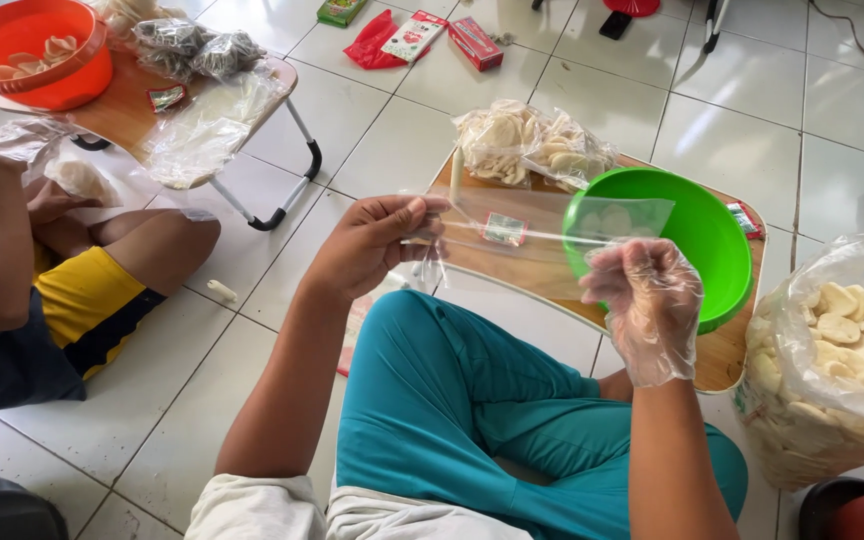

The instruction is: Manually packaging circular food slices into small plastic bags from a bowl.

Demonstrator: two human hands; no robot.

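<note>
My left hand [377, 245] pinches one end of an empty clear plastic bag [542, 235], stretched sideways above a low wooden table [717, 355]. A small red and green sachet [504, 229] shows through or inside the bag; I cannot tell which. My right hand [644, 300], in a thin clear plastic glove, holds the bag's other end in front of a green bowl [697, 240] with pale crackers in it.
Two filled cracker bags [527, 145] lie on the table's far side. A big open sack of crackers [837, 360] stands at my right. At left another person [42, 280] sits by a second low table [137, 110] with an orange bowl [37, 50].
</note>
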